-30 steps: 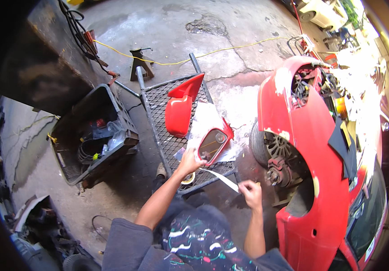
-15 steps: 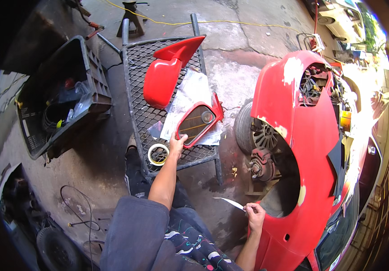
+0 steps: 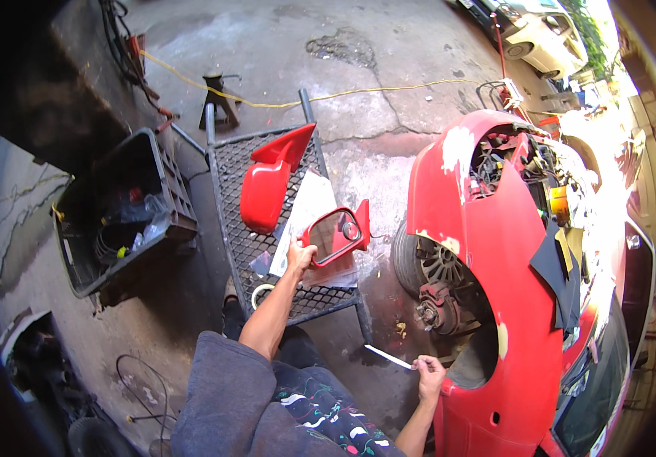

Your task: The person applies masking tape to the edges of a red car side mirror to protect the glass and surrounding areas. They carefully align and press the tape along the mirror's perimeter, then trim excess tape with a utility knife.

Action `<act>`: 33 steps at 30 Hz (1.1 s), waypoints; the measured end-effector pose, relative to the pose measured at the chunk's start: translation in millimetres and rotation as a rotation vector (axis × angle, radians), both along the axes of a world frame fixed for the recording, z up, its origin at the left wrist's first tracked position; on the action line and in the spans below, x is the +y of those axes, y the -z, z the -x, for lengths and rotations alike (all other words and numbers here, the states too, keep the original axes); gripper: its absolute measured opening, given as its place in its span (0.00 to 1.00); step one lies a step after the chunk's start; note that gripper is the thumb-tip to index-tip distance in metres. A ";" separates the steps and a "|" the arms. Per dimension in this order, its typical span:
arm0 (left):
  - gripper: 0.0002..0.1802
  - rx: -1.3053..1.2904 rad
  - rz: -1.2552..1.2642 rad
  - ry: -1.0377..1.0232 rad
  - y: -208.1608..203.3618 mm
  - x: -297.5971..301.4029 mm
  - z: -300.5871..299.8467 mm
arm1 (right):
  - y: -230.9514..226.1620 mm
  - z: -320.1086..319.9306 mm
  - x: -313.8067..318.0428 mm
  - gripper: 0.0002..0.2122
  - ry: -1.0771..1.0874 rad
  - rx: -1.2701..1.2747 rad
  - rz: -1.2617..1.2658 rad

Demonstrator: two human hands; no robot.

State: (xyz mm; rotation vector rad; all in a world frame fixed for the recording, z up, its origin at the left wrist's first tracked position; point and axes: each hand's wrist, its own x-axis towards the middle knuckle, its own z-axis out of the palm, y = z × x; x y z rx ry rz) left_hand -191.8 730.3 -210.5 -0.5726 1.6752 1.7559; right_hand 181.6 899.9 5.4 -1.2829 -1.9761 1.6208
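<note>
My left hand (image 3: 300,255) is closed on the lower left edge of a red car side mirror (image 3: 314,242), its thumb at the rim of the glass. The mirror is tilted over the near part of a metal mesh stand (image 3: 230,199). Beyond it, a second red side mirror (image 3: 261,199) rests on the mesh, next to white paper sheets (image 3: 309,199). A roll of tape (image 3: 255,294) lies by my left forearm, partly hidden. Low on the right, beside the car's wheel arch, my right hand (image 3: 430,376) pinches one end of a thin white strip (image 3: 389,356), which points left.
A red car body (image 3: 526,305) with bare filler patches and an exposed brake hub (image 3: 438,308) stands at the right. A black crate (image 3: 183,198) with plastic bags is at the left. A yellow cord (image 3: 343,92) crosses the floor beyond a jack stand (image 3: 220,103).
The mirror in my left hand has tilted, and its glass no longer reflects the mesh stripes. The white strip now looks straighter. My view has shifted, so the stand appears lower.
</note>
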 end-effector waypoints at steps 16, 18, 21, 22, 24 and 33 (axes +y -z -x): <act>0.25 0.612 0.400 1.084 -440.2 -87.1 53.2 | -175.2 204.5 58.0 0.21 -0.792 0.241 0.080; 0.26 0.576 0.292 1.264 -485.3 -100.4 57.2 | -180.8 240.3 47.7 0.20 -0.927 0.388 0.159; 0.25 0.454 0.252 1.356 -524.5 -114.6 61.4 | -159.1 272.0 4.9 0.25 -1.167 0.558 0.511; 0.22 0.401 0.308 1.406 -528.4 -115.7 61.7 | -144.9 270.1 -14.8 0.32 -1.178 0.515 0.697; 0.19 0.402 0.316 1.416 -525.8 -120.7 60.8 | -115.1 264.9 -54.6 0.33 -1.260 0.625 0.830; 0.24 0.258 0.373 1.382 -469.4 -127.7 63.6 | -45.5 262.4 -105.6 0.19 -1.032 0.676 0.829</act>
